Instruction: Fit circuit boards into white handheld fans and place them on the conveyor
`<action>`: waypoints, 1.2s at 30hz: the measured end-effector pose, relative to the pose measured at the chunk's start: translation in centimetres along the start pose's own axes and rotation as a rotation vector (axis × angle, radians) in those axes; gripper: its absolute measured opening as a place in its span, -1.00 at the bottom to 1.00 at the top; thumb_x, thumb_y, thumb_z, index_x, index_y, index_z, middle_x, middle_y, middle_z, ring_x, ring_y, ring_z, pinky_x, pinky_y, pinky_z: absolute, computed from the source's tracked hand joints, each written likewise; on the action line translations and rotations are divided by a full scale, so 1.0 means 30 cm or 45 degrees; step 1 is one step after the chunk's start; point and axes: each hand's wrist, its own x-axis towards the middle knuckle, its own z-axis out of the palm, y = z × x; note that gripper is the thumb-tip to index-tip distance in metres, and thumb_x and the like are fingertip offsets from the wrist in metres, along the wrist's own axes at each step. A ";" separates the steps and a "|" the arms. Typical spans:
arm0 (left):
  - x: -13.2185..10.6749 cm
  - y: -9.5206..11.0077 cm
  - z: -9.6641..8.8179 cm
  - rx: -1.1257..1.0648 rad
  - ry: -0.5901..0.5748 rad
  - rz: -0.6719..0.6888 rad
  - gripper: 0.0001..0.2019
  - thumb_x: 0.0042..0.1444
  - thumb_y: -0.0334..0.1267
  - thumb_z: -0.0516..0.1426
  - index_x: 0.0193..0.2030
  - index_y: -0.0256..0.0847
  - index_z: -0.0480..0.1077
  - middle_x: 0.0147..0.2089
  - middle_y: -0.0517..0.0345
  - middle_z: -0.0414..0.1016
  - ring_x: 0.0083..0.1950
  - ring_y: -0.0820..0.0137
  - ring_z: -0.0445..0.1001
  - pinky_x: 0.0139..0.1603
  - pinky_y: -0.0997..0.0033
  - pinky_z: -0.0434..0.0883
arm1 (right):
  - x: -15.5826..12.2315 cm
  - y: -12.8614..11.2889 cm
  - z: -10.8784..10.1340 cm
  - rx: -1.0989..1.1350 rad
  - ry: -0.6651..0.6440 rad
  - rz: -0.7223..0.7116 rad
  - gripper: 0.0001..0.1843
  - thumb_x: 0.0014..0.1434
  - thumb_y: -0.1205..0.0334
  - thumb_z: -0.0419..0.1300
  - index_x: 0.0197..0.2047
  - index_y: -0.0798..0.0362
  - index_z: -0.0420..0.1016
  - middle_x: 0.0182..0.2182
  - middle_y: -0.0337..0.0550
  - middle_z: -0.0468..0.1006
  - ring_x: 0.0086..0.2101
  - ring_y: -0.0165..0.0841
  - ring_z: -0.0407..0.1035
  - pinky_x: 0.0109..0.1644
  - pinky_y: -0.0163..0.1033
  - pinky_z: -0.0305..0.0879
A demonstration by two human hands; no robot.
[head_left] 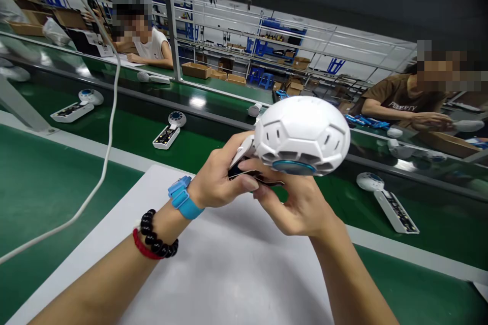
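Note:
A white handheld device (301, 129) with a round, slotted head and a blue ring is held up over a white sheet (229, 264). My left hand (217, 175) is closed round its handle, which is mostly hidden by the fingers. At the handle, a thin dark flat piece (267, 179) sticks out below the head. My right hand (299, 205) pinches this piece between thumb and fingers, close to my left thumb. What the piece is cannot be made out. A blue strap and bead bracelets circle my left wrist.
Similar devices with circuit boards showing in their handles lie on the green belt, at the left (76, 109), the middle (168, 134) and the right (392, 208). A white cable (112, 117) hangs across the left. Two people (152, 48) work across the line, one far right.

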 end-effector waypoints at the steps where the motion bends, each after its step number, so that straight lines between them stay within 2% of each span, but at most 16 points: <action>1: 0.001 -0.002 0.002 0.008 0.013 0.018 -0.27 0.16 0.31 0.07 0.33 -0.09 0.21 0.10 -0.02 0.51 0.01 0.10 0.55 0.02 0.24 0.50 | 0.001 0.002 -0.002 -0.044 0.005 -0.012 -0.67 0.23 0.34 0.13 0.06 -0.07 0.46 -0.27 -0.18 0.61 -0.38 -0.35 0.48 -0.41 -0.30 0.39; 3: 0.005 -0.006 0.006 0.013 0.040 0.055 -0.29 0.17 0.29 0.06 0.32 -0.12 0.23 0.12 -0.03 0.50 0.07 0.09 0.52 0.07 0.25 0.48 | 0.006 0.005 -0.004 -0.145 0.013 -0.047 -0.70 0.22 0.31 0.12 0.03 -0.02 0.44 -0.29 -0.16 0.60 -0.39 -0.32 0.46 -0.44 -0.29 0.37; 7: 0.012 -0.014 0.008 0.053 0.076 0.139 -0.35 0.22 0.25 0.05 0.29 -0.15 0.25 0.07 -0.01 0.52 0.04 0.16 0.53 0.01 0.33 0.49 | 0.014 0.011 -0.004 -0.317 0.020 -0.117 -0.70 0.25 0.27 0.08 0.05 0.02 0.39 -0.31 -0.11 0.60 -0.42 -0.29 0.45 -0.47 -0.26 0.38; 10: 0.017 -0.028 0.003 0.076 0.075 0.219 -0.31 0.18 0.26 0.09 0.28 -0.20 0.26 0.06 -0.03 0.53 0.01 0.15 0.54 -0.06 0.35 0.51 | 0.016 0.010 -0.004 -0.395 0.048 -0.164 -0.71 0.27 0.26 0.06 0.06 0.04 0.37 -0.32 -0.08 0.59 -0.39 -0.24 0.47 -0.47 -0.25 0.40; 15: 0.025 -0.045 -0.004 0.071 0.083 0.279 -0.34 0.19 0.24 0.10 0.27 -0.19 0.27 0.07 0.01 0.52 0.01 0.20 0.54 -0.07 0.40 0.50 | 0.023 0.009 -0.010 -0.486 0.063 -0.227 -0.76 0.28 0.23 0.06 -0.01 0.08 0.40 -0.35 -0.07 0.57 -0.46 -0.26 0.42 -0.50 -0.21 0.36; 20: 0.021 -0.047 -0.005 0.091 0.118 0.301 -0.34 0.19 0.23 0.11 0.25 -0.21 0.28 0.07 -0.02 0.51 0.00 0.20 0.54 -0.05 0.37 0.51 | 0.019 0.018 -0.006 -0.479 0.090 -0.238 -0.73 0.29 0.25 0.10 0.05 0.07 0.39 -0.30 -0.07 0.61 -0.41 -0.24 0.50 -0.47 -0.21 0.39; 23: 0.019 -0.046 -0.002 0.063 0.167 0.341 -0.35 0.20 0.19 0.13 0.28 -0.20 0.27 0.10 -0.01 0.50 0.03 0.21 0.53 -0.01 0.38 0.51 | 0.016 0.020 -0.001 -0.400 0.163 -0.221 -0.78 0.28 0.28 0.14 0.01 0.04 0.39 -0.40 -0.17 0.59 -0.44 -0.29 0.50 -0.48 -0.25 0.38; 27: 0.024 -0.038 -0.001 0.113 0.186 0.390 -0.35 0.21 0.18 0.13 0.29 -0.21 0.26 0.15 -0.06 0.47 0.09 0.15 0.50 0.06 0.30 0.51 | 0.021 0.012 -0.003 -0.348 0.200 -0.245 -0.86 0.27 0.33 0.13 -0.10 -0.01 0.40 -0.51 -0.26 0.55 -0.52 -0.33 0.46 -0.51 -0.26 0.35; 33: 0.029 -0.038 -0.001 0.156 0.206 0.397 -0.34 0.20 0.17 0.14 0.29 -0.23 0.27 0.17 -0.08 0.47 0.12 0.11 0.50 0.10 0.24 0.51 | 0.024 0.002 -0.009 -0.310 0.139 -0.153 -0.91 0.30 0.32 0.10 -0.18 0.01 0.42 -0.43 -0.17 0.58 -0.38 -0.28 0.54 -0.46 -0.27 0.39; 36: 0.030 -0.039 0.006 0.140 0.249 0.424 -0.34 0.20 0.18 0.14 0.28 -0.25 0.29 0.17 -0.10 0.47 0.11 0.12 0.51 0.07 0.26 0.52 | 0.023 0.006 0.001 -0.372 0.190 -0.186 -0.92 0.32 0.31 0.10 -0.19 0.02 0.41 -0.48 -0.20 0.57 -0.45 -0.31 0.51 -0.49 -0.27 0.35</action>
